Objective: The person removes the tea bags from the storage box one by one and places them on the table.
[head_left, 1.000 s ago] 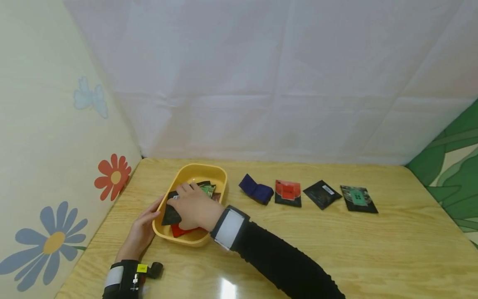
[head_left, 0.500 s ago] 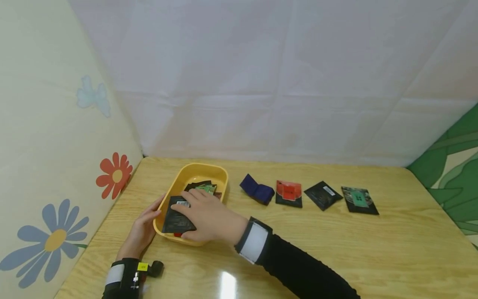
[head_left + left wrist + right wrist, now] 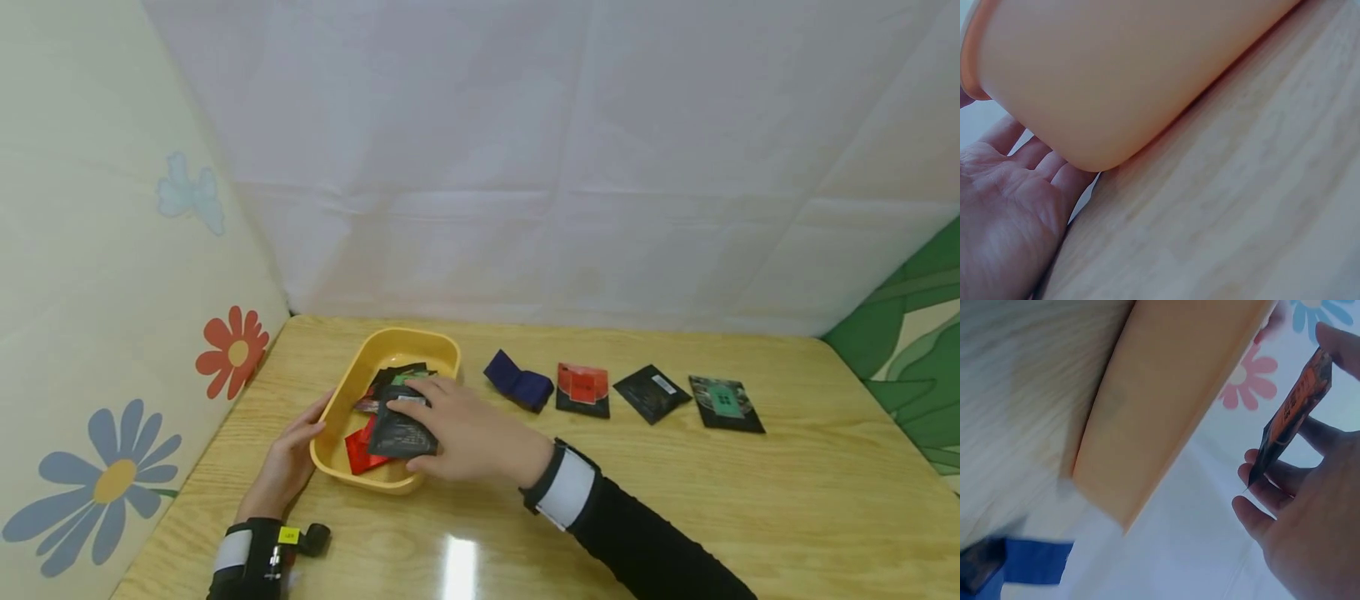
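In the head view my right hand (image 3: 480, 433) grips a black sachet (image 3: 401, 425) over the right side of a yellow plastic bin (image 3: 324, 460). Seen from the right wrist, thumb and fingertips hold this sachet (image 3: 1291, 412) by opposite edges, above the rim level, its other face bearing an orange printed panel. My left hand (image 3: 283, 458) holds the bin's left side, thumb at the rim and fingers along the outer wall (image 3: 1085, 75). Inside the bin lie a red sachet (image 3: 360, 448) and several dark and green sachets (image 3: 382, 382), partly hidden by the right hand.
Right of the bin, a row runs along the wooden table (image 3: 675, 500): a folded dark purple packet (image 3: 519, 383), a red-and-black sachet (image 3: 582, 390), a black one with a barcode (image 3: 652, 394) and a green-labelled sachet (image 3: 726, 403). A white cloth backdrop (image 3: 555, 167) stands behind.
My right hand has drawn the black sachet rightward and up from the bin's left part, uncovering the red sachet. The left hand stays at the bin.
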A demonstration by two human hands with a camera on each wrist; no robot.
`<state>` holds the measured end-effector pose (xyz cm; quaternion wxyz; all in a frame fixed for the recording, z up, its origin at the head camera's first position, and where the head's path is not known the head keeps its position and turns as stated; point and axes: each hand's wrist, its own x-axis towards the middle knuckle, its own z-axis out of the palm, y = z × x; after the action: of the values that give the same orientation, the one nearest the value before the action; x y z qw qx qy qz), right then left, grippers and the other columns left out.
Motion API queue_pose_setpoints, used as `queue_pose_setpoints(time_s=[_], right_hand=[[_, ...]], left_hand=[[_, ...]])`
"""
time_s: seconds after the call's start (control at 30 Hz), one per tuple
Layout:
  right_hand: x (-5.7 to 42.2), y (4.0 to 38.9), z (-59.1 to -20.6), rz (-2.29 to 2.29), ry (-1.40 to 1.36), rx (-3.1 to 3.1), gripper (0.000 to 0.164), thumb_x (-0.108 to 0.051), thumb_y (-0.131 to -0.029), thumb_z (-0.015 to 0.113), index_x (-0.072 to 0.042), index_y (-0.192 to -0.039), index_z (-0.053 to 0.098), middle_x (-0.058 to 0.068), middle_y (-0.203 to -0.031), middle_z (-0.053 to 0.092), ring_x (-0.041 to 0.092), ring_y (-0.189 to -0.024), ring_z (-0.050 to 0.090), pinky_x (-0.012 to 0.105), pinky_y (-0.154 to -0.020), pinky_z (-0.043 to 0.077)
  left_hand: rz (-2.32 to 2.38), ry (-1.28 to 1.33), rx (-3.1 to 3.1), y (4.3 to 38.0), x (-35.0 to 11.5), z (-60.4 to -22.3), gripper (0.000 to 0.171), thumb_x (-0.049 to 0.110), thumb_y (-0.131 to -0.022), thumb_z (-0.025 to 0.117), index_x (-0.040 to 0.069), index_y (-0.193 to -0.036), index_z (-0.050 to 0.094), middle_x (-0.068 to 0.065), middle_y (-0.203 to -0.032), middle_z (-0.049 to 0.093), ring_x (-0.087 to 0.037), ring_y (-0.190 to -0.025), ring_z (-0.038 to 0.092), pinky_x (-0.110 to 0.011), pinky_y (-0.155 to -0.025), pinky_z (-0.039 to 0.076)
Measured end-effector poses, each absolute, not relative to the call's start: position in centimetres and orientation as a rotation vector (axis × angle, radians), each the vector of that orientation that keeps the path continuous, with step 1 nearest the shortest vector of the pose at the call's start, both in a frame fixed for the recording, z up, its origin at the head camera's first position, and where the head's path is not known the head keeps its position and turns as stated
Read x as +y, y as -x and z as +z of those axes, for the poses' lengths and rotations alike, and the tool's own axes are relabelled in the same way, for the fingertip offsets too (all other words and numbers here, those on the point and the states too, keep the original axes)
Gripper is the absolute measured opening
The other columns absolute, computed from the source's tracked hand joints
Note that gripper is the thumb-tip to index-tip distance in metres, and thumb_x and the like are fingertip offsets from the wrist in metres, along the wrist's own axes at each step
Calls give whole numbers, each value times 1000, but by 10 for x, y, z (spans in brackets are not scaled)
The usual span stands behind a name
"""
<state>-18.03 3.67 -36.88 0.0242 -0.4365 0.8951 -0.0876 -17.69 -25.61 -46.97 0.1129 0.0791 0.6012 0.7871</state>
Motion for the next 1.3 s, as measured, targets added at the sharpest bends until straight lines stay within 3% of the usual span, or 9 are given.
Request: queue_pose_setpoints(time_s=[0.07,0.23,0.63,0.77,1.0,1.17,1.3], right_hand=[[46,181,-368,-312,1324,2766,76,-56,-92,62,-29,-156,32,9,-159,26,32,-144,27,50,-113,29],[63,181,-373,-407,1334,2764,77,-52,-88,69,-26,-153,37,9,-158,28,29,-142,29,49,-113,30],[90,170,-386,-669,1216,2734,78,-42,-87,75,-27,-153,37,7,-161,21,37,-147,17,59,-109,30],[97,168,-389,-706,1191,2737,78,-39,-86,76,-25,-153,38,8,-160,22,38,-145,19,60,-109,29],[112,166,-396,-754,1089,2741,78,-40,-87,76,-26,-153,38,1,-161,19,30,-145,21,57,-109,31],[122,168,-400,-742,1048,2741,77,-41,-88,74,-26,-154,37,4,-161,22,29,-145,23,55,-109,32],[128,169,-402,-749,1052,2737,77,-40,-88,75,-22,-153,38,10,-159,25,33,-144,24,59,-108,31]], left_hand=[[2303,-222,1767,177,-255,-469,60,11,-103,34,-1,-157,12,-18,-163,8,-2,-131,38,-18,-102,38],[2288,-187,1779,178,-255,-469,59,12,-103,34,1,-157,13,-16,-163,7,-6,-134,35,-19,-103,38],[2285,-183,1779,178,-256,-469,60,12,-103,34,1,-158,12,-18,-163,6,0,-129,41,-19,-103,38],[2293,-175,1768,178,-255,-470,60,11,-102,34,1,-158,13,-17,-163,7,1,-128,42,-19,-103,38],[2278,-204,1768,178,-254,-467,60,12,-103,32,2,-158,12,-16,-164,6,-9,-137,32,-18,-103,36],[2283,-194,1769,178,-254,-466,60,12,-103,33,1,-158,11,-17,-164,5,-2,-132,38,-18,-103,36],[2302,-207,1769,177,-255,-467,60,12,-103,33,0,-157,11,-12,-163,13,2,-128,41,-18,-103,37]])
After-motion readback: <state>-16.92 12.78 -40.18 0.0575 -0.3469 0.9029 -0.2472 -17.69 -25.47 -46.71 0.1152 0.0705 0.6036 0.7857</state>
